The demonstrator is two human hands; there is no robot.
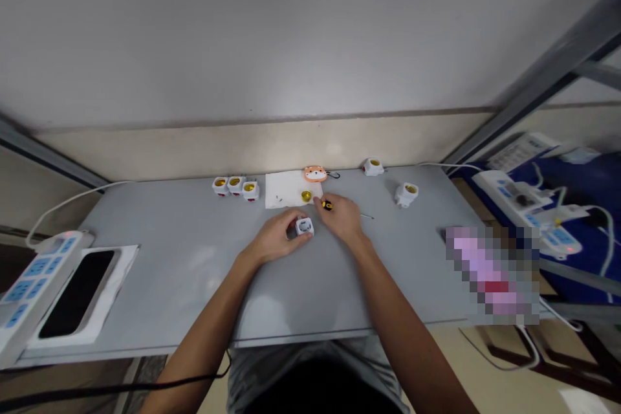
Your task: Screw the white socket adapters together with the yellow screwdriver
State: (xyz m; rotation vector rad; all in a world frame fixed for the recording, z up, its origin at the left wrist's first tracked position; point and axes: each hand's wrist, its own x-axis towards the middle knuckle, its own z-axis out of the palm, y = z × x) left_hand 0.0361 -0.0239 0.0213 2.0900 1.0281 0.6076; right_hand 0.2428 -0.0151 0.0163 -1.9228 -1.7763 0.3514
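A white lamp-socket housing (305,227) is gripped between the thumb and fingers of my left hand (276,236), its hollow side facing up. My right hand (342,215) is closed around a screwdriver (327,206) with a black and yellow handle; the thin shaft sticks out to the right, beyond the palm. Just left of my right fingertips, a brass-coloured threaded shell (306,196) rests on a sheet of white paper (286,182). Small metal bits, too small to name surely, lie on the paper's left part.
Three white lamp sockets (235,185) stand left of the paper; two more, one by the wall (373,167) and one nearer (406,195), are at right. An orange animal-face case (315,173) sits behind. A phone (80,293) and power strip (46,272) occupy the left end.
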